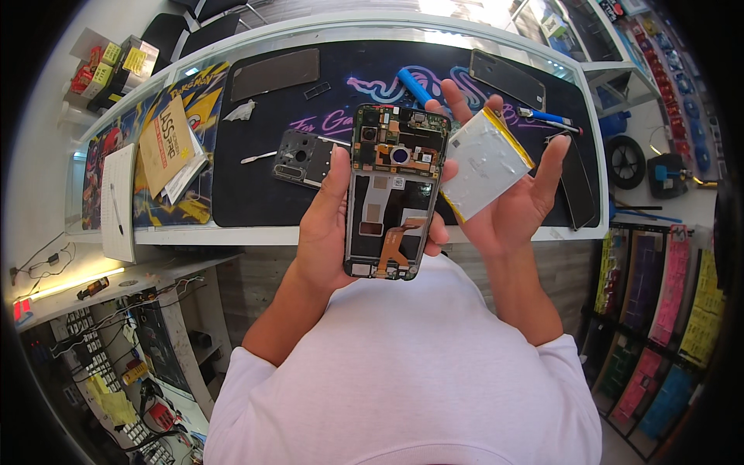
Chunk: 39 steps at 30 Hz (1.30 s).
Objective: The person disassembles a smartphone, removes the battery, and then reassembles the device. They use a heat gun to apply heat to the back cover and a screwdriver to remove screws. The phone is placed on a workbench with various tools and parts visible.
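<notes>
My left hand (329, 225) grips an opened phone body (394, 192) upright in front of my chest; its circuit boards, camera ring and orange flex cables are exposed and the battery bay is bare. My right hand (515, 198) holds a flat silver battery pack with yellow edges (487, 161) in its palm, just right of the phone. The battery's left corner almost touches the phone's right side.
A glass counter (232, 232) carries a black printed mat (263, 186). On it lie a dark inner cover plate (302, 157), a white spudger (260, 157), a blue tool (415, 85), a blue pen (546, 118), dark back panels (508, 77) and a brown booklet (165, 143). Packaged goods hang at right.
</notes>
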Tool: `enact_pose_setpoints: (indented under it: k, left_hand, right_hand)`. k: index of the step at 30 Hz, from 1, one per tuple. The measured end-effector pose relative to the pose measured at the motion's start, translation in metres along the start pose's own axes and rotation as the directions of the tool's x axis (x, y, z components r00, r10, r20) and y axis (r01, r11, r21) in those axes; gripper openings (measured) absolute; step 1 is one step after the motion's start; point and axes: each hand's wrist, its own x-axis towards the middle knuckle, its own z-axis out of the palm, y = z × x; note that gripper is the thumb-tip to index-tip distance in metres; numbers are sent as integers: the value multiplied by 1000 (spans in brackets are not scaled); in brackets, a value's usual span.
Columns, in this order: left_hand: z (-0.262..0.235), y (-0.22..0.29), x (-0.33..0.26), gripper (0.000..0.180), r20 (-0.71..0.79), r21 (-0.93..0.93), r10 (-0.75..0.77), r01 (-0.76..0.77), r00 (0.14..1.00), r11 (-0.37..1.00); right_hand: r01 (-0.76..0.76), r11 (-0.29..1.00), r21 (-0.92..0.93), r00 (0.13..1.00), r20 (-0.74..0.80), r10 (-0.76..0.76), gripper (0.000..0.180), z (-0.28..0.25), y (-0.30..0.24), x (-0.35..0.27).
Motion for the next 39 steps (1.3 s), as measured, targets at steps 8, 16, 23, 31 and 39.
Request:
enact_pose_setpoints:
  k: [8,16,23,31,39]
  left_hand:
    - [1,4,1,85,124,-237,-85,113,989,965]
    - [3,5,-4,84,179,-350,-117,175,977,920]
    - [7,6,-4,80,190,-417,-143,212,971,884]
    - [13,10,6,92,215,-225,-87,136,973,965]
    - [14,19,13,101,53,329,287,-288,957,899]
  right_hand:
    - [-342,935,91,843,469,263,108,-45,1,14]
    - [-165,966,-199,879,415,236,48,-38,-16,20]
    - [21,958,-286,906,411,103,22,-20,-22,26]
    - [238,851,-468,915,402,-35,19,-7,-48,20]
    - [216,763,-609,967,23,-254,27,29,-50,2]
